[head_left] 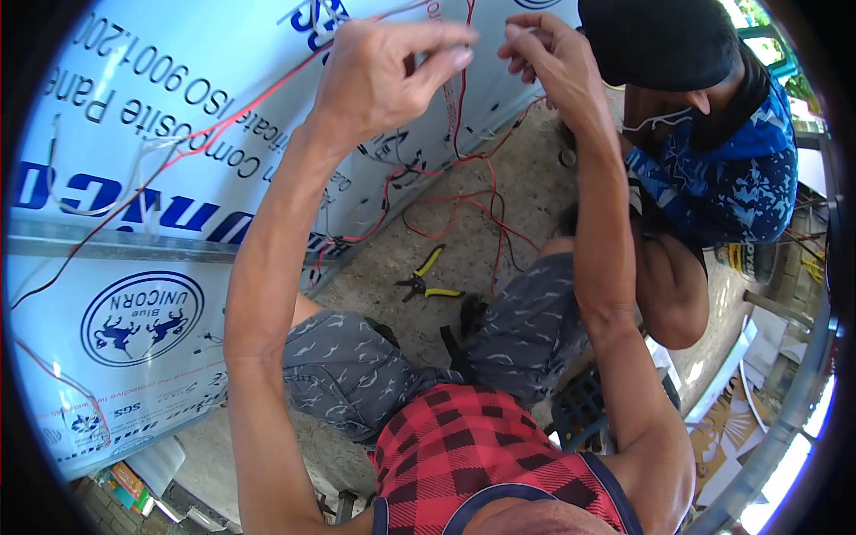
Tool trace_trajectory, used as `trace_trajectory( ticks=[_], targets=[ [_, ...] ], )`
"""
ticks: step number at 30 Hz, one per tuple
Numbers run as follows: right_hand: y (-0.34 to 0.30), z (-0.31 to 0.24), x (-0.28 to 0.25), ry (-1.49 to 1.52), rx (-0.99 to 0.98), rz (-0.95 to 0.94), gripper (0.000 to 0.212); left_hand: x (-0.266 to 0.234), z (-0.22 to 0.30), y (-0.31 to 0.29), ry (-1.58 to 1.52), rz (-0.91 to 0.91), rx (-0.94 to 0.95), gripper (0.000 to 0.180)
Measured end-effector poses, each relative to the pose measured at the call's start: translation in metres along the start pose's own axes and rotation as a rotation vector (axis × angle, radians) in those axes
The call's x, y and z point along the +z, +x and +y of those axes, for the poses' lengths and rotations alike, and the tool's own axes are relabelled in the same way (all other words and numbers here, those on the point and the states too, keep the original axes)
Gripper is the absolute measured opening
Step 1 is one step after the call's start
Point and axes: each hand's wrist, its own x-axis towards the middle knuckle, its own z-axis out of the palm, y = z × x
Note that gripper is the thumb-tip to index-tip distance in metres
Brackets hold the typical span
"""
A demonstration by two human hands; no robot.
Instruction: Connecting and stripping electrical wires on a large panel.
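Both my hands are raised in front of a large blue-white panel. My left hand (379, 76) bends its thumb and forefinger into a pinch, the fingertips slightly blurred. Beside those tips runs a thin red wire (469, 11), and I cannot tell whether they grip it. To the right, a short gap away, my right hand (562, 64) has its fingers curled toward the thumb; anything between them is too small to make out. Below on the concrete lies a wire stripper (430, 275) with yellow handles, spread apart. Red and black wires (477, 194) tangle across the floor near it.
The printed panel (143, 259) leans along the left, with red, black and white wires (209, 134) hanging over it. Close on my right crouches a person in a black cap (664, 40) and blue patterned shirt. A dark plastic crate (580, 406) stands beside my right thigh.
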Motion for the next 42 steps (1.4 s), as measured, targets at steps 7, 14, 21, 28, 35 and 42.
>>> trace_trajectory(
  ticks=[7, 14, 21, 28, 35, 42],
  targets=[
    [-0.104, 0.061, -0.041, -0.398, 0.303, -0.610, 0.033, 0.036, -0.060, -0.049, 0.076, -0.052, -0.019, 0.016],
    [-0.078, 0.101, 0.004, -0.221, 0.483, -0.398, 0.052, 0.043, -0.069, -0.057, 0.360, -0.175, -0.137, 0.019],
    [-0.047, 0.118, 0.057, -0.017, 0.310, -0.159, 0.059, 0.049, -0.054, -0.046, 0.356, -0.187, -0.151, 0.021],
    [-0.071, 0.084, 0.033, -0.041, 0.366, -0.252, 0.036, 0.048, -0.063, -0.047, 0.393, -0.193, -0.135, 0.021],
    [-0.090, -0.051, -0.040, -0.181, 0.267, -0.107, 0.032, 0.035, -0.064, -0.043, 0.383, -0.231, -0.105, 0.018],
    [-0.111, -0.121, -0.035, -0.013, 0.229, 0.064, 0.027, 0.045, -0.065, -0.053, 0.376, -0.108, -0.076, 0.014]
  ],
)
